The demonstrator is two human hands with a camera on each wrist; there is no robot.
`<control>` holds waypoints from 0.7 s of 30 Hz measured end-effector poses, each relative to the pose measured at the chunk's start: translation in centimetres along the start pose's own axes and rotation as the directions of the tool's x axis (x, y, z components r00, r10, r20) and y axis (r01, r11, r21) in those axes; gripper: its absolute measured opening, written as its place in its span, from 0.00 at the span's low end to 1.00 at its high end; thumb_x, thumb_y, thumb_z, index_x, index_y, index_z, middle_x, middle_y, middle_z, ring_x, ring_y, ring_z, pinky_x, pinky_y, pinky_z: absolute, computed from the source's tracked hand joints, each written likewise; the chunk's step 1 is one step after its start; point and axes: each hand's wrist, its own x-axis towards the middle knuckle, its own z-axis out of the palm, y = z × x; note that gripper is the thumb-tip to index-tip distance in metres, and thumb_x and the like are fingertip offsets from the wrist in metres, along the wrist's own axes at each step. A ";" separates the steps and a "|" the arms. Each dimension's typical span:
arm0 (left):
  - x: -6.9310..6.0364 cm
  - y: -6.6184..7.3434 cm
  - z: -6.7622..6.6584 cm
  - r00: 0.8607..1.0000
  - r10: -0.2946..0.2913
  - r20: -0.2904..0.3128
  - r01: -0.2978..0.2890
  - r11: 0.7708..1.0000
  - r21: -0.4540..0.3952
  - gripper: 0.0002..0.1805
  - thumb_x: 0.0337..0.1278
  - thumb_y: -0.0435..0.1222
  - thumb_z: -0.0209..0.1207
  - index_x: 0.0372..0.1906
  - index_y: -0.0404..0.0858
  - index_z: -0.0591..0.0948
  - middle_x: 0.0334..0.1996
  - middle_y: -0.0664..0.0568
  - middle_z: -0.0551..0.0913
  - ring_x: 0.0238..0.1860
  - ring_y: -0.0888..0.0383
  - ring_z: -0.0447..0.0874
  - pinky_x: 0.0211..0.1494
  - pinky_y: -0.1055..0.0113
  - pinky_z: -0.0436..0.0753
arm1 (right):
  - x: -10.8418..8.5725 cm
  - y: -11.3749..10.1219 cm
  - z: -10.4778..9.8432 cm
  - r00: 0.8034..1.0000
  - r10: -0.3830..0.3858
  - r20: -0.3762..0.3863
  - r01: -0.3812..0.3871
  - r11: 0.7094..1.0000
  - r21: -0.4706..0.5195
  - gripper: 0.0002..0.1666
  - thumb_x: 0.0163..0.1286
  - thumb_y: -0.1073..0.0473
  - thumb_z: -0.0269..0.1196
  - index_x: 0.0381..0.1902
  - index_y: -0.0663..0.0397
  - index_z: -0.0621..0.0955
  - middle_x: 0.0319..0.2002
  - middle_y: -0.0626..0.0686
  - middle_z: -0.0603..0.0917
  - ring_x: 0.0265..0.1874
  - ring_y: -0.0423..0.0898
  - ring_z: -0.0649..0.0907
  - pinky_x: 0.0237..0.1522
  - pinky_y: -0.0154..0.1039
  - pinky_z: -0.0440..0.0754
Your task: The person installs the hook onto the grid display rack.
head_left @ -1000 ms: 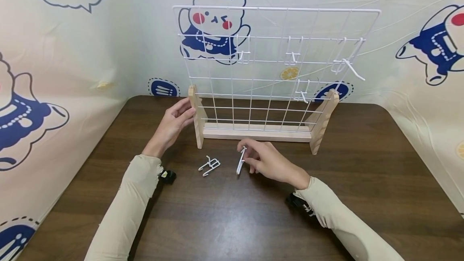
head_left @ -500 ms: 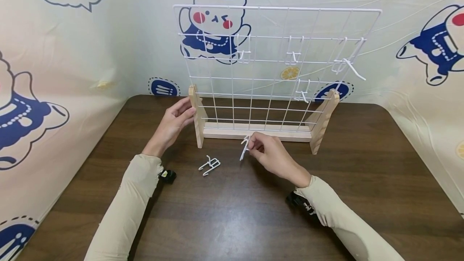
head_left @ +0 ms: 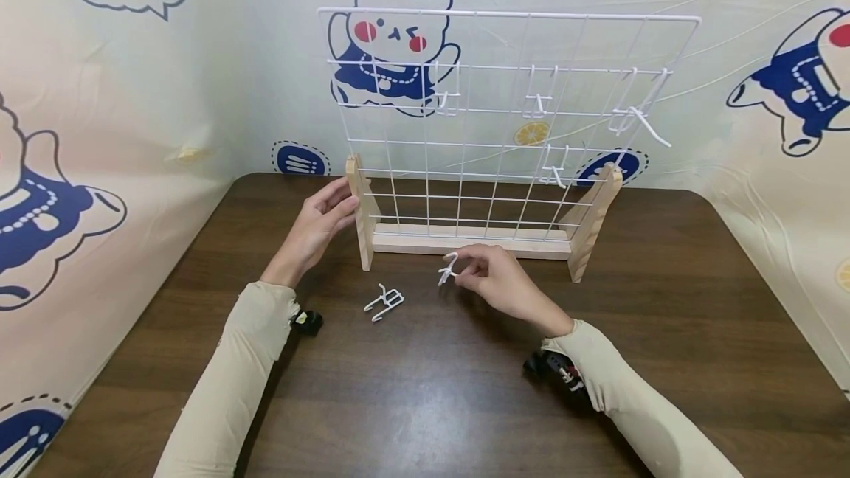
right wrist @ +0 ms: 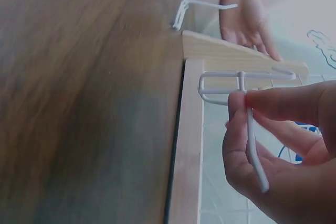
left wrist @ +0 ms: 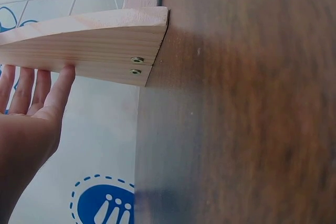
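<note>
The right hand [head_left: 501, 280] pinches a white wire hook [head_left: 448, 270] just in front of the rack's wooden base. In the right wrist view thumb and fingertips hold this hook [right wrist: 241, 81] at its crossbar, its prong pointing down past the fingers. The left hand [head_left: 312, 231] rests its fingertips against the rack's left wooden side [head_left: 361, 216]; the left wrist view shows straight fingers [left wrist: 64, 80] touching the edge of that wooden panel [left wrist: 105, 45]. A second white hook [head_left: 385, 302] lies on the table between the hands.
A white wire grid [head_left: 491, 144] stands in the wooden base [head_left: 465, 245]. Several white hooks hang on it, one [head_left: 536, 104] near the upper middle and one [head_left: 553, 172] lower right. A patterned cloth [head_left: 219, 80] covers the walls behind the brown table [head_left: 398, 419].
The right hand has lifted the hook and moved it slightly away from the viewer, toward the base, and its tilt has changed. The left hand has stayed at the wooden side.
</note>
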 end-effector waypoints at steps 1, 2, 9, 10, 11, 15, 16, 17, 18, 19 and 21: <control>0.0 0.0 0.0 1.000 0.001 0.000 -0.001 1.000 -0.001 0.31 0.71 0.35 0.58 0.74 0.36 0.64 0.69 0.37 0.67 0.64 0.51 0.73 0.60 0.67 0.80 | 0.0 0.0 0.0 1.000 0.008 0.018 -0.009 0.999 0.037 0.20 0.61 0.75 0.66 0.52 0.63 0.84 0.41 0.61 0.87 0.31 0.48 0.86 0.31 0.32 0.81; 0.0 0.0 0.0 1.000 0.001 0.001 -0.001 1.000 -0.002 0.31 0.71 0.35 0.58 0.74 0.36 0.64 0.69 0.37 0.67 0.64 0.51 0.73 0.60 0.67 0.80 | 0.0 0.0 0.0 0.999 0.012 0.034 -0.015 0.997 0.080 0.19 0.61 0.75 0.66 0.51 0.64 0.83 0.44 0.62 0.86 0.32 0.50 0.87 0.32 0.32 0.82; 0.1 0.0 0.0 1.000 0.000 0.000 0.000 1.000 -0.007 0.31 0.70 0.36 0.59 0.74 0.37 0.65 0.69 0.38 0.67 0.64 0.50 0.72 0.60 0.67 0.80 | 0.0 -0.3 -0.1 0.997 0.058 0.050 -0.068 0.966 0.250 0.09 0.65 0.73 0.64 0.43 0.66 0.82 0.43 0.62 0.85 0.32 0.54 0.86 0.36 0.45 0.87; 0.1 0.0 0.0 1.000 -0.001 -0.001 0.001 1.000 -0.007 0.31 0.70 0.36 0.59 0.74 0.37 0.65 0.69 0.38 0.67 0.64 0.50 0.72 0.60 0.67 0.80 | 0.0 -0.3 -0.1 0.997 0.061 0.047 -0.072 0.962 0.263 0.08 0.65 0.74 0.64 0.42 0.66 0.82 0.42 0.62 0.85 0.32 0.53 0.87 0.36 0.47 0.88; 0.1 0.0 0.0 1.000 -0.001 -0.001 0.001 1.000 -0.007 0.31 0.70 0.36 0.59 0.74 0.37 0.64 0.69 0.38 0.67 0.64 0.50 0.72 0.60 0.67 0.80 | 0.0 -0.3 -0.2 0.997 0.067 0.049 -0.078 0.957 0.279 0.06 0.66 0.74 0.64 0.41 0.66 0.81 0.42 0.63 0.85 0.32 0.53 0.87 0.37 0.48 0.88; 0.1 0.0 0.0 1.000 0.000 0.000 0.000 1.000 -0.004 0.31 0.70 0.36 0.58 0.74 0.37 0.64 0.69 0.37 0.67 0.64 0.50 0.72 0.60 0.67 0.80 | 0.1 -0.6 -0.3 0.994 0.087 0.060 -0.103 0.936 0.336 0.05 0.68 0.73 0.63 0.41 0.68 0.80 0.40 0.64 0.86 0.32 0.56 0.88 0.38 0.47 0.88; 0.1 0.0 0.0 1.000 0.001 0.000 -0.001 1.000 -0.004 0.31 0.70 0.36 0.58 0.74 0.37 0.64 0.69 0.37 0.67 0.65 0.50 0.72 0.60 0.67 0.80 | 0.1 -0.7 -0.4 0.993 0.098 0.067 -0.115 0.928 0.353 0.05 0.68 0.72 0.63 0.41 0.68 0.80 0.39 0.64 0.86 0.32 0.58 0.88 0.37 0.47 0.88; 0.1 0.0 0.0 1.000 0.001 0.000 -0.001 1.000 -0.003 0.31 0.70 0.36 0.58 0.74 0.37 0.64 0.69 0.37 0.67 0.65 0.50 0.72 0.60 0.67 0.80 | 0.0 -0.8 -0.5 0.991 0.106 0.077 -0.127 0.919 0.372 0.05 0.69 0.72 0.63 0.41 0.68 0.80 0.38 0.63 0.87 0.33 0.62 0.88 0.35 0.47 0.89; 0.1 0.0 0.0 1.000 0.000 0.001 0.000 1.000 -0.002 0.31 0.70 0.36 0.58 0.74 0.37 0.64 0.69 0.37 0.67 0.65 0.50 0.72 0.60 0.67 0.80 | 0.0 -0.9 -0.6 0.990 0.113 0.085 -0.138 0.912 0.387 0.05 0.69 0.71 0.63 0.42 0.68 0.79 0.38 0.63 0.87 0.33 0.64 0.87 0.34 0.48 0.89; 0.0 0.0 0.0 1.000 -0.001 0.001 0.001 1.000 -0.002 0.31 0.70 0.36 0.58 0.74 0.37 0.64 0.69 0.37 0.67 0.65 0.50 0.72 0.61 0.67 0.80 | 0.0 -0.9 -0.6 0.989 0.117 0.093 -0.145 0.904 0.402 0.06 0.70 0.70 0.63 0.42 0.67 0.79 0.37 0.62 0.87 0.34 0.66 0.87 0.32 0.50 0.88; 0.0 0.0 0.0 1.000 -0.004 0.000 0.004 1.000 0.000 0.31 0.70 0.36 0.58 0.74 0.37 0.64 0.69 0.37 0.66 0.65 0.50 0.72 0.60 0.67 0.80 | -0.1 -1.0 -0.8 0.987 0.120 0.107 -0.155 0.889 0.432 0.07 0.71 0.68 0.62 0.44 0.66 0.77 0.37 0.61 0.87 0.34 0.69 0.86 0.30 0.54 0.88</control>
